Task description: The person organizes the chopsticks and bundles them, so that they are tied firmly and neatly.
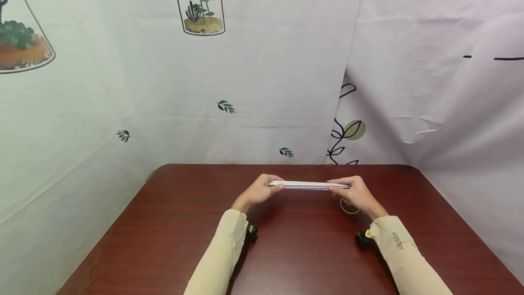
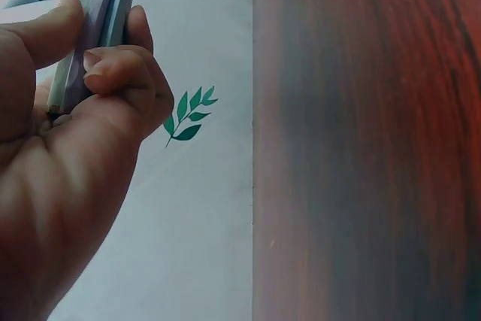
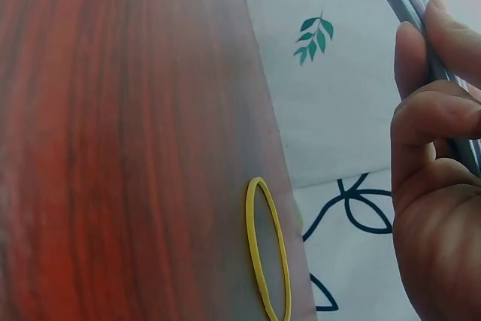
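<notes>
Both hands hold a thin bundle of pale pencils (image 1: 306,185) level above the far part of the table, one hand at each end. My left hand (image 1: 259,189) grips the left end, thumb on the near side. In the left wrist view the pencils (image 2: 90,43) show whitish, lavender and blue-grey sides, with fingers curled round them. The right hand (image 1: 355,191) pinches the other end between thumb and fingers. Below that hand a yellow rubber band (image 3: 253,238) lies on the table, apart from the pencils. How many pencils there are cannot be told.
The dark red-brown wooden table (image 1: 303,249) spreads under both arms. A white cloth (image 1: 266,81) printed with plants and leaves hangs along its far edge and sides. Small black devices (image 1: 362,240) are worn at the wrists.
</notes>
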`<state>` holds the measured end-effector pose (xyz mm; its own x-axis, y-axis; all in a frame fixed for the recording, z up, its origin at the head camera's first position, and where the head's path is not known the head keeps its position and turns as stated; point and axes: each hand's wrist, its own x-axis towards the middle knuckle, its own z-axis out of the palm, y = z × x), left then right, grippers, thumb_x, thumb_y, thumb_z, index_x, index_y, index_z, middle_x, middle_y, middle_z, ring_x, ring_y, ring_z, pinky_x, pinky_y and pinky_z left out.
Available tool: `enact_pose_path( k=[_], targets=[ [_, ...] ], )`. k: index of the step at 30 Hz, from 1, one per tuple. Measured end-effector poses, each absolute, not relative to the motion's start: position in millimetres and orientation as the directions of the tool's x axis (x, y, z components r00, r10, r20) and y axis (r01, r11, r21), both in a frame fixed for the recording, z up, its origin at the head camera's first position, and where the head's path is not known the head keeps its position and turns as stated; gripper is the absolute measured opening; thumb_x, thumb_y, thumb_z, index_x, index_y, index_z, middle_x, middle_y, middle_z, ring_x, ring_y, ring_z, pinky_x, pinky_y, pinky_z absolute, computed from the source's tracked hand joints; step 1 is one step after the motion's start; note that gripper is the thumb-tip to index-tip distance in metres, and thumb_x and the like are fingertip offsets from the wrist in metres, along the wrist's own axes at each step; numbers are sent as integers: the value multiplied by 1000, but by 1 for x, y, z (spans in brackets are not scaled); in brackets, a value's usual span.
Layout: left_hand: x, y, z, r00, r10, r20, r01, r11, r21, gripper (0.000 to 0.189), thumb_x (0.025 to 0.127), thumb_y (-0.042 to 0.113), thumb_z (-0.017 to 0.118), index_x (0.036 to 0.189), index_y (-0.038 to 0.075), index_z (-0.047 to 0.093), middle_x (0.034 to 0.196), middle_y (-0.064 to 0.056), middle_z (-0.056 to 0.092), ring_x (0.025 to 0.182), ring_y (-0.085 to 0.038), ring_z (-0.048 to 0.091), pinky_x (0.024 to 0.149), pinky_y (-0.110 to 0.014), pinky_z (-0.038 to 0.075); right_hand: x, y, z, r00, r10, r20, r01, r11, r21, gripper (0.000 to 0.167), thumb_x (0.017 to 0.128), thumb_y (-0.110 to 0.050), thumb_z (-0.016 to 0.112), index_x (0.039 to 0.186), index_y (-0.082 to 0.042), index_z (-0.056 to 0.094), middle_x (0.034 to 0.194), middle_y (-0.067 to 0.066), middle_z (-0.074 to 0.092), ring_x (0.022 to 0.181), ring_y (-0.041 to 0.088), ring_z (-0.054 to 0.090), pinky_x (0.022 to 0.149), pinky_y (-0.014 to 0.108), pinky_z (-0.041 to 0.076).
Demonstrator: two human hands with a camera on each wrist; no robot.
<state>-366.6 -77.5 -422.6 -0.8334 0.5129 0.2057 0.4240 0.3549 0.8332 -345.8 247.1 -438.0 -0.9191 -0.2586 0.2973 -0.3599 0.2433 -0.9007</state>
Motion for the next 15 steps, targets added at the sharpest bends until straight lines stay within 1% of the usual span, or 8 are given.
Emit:
enact_pose_path(
  k=[4,5,10,11,12,13,15],
  targets=[
    [-364,-74,-423,-845,489,217,415,343,843,23,97,10,62,111,-5,70,62,3,48,50,-6,38,49,-21,33,-346,249,-437,-912,-260,317,-377,228,-897,30,87,-6,74,110,14,68,76,29,67,43,5,42,38,20,33],
    [-364,-73,-423,-848,483,220,410,332,850,23,96,10,62,111,-6,70,60,3,47,49,-6,37,48,-21,31,-346,249,-436,-911,-259,321,-380,224,-897,31,87,-5,74,110,14,68,76,28,68,44,5,46,38,20,34],
    [-360,-71,-419,-867,442,230,392,318,863,21,95,10,65,109,-4,71,57,3,47,47,-6,37,46,-22,31,-343,249,-431,-908,-265,324,-383,214,-899,31,88,-2,72,112,16,66,79,27,69,46,5,48,40,20,38],
    [-360,-71,-419,-868,433,242,399,320,859,20,94,9,65,108,-4,72,59,2,50,49,-6,39,48,-22,33,-343,249,-430,-906,-266,328,-387,213,-897,30,88,-2,71,112,16,66,79,28,69,47,5,48,40,21,39],
    [-360,-70,-418,-869,425,255,410,327,851,19,94,9,66,107,-4,72,63,1,54,51,-7,42,50,-22,35,-343,248,-430,-904,-267,334,-393,211,-895,29,88,-2,71,111,16,66,79,29,69,45,5,45,40,21,38],
    [-363,-69,-421,-868,416,272,423,335,842,19,93,9,67,107,-2,73,66,0,58,55,-7,45,53,-22,38,-346,249,-434,-899,-265,349,-407,207,-890,29,88,-2,72,110,16,67,78,28,69,44,5,43,39,22,37],
    [-363,-67,-421,-861,403,311,456,337,824,18,93,9,67,105,-2,73,76,-4,66,63,-7,51,60,-23,43,-347,249,-433,-893,-260,367,-423,207,-882,28,88,-1,72,109,16,67,74,24,69,44,5,43,39,22,37]
  ],
)
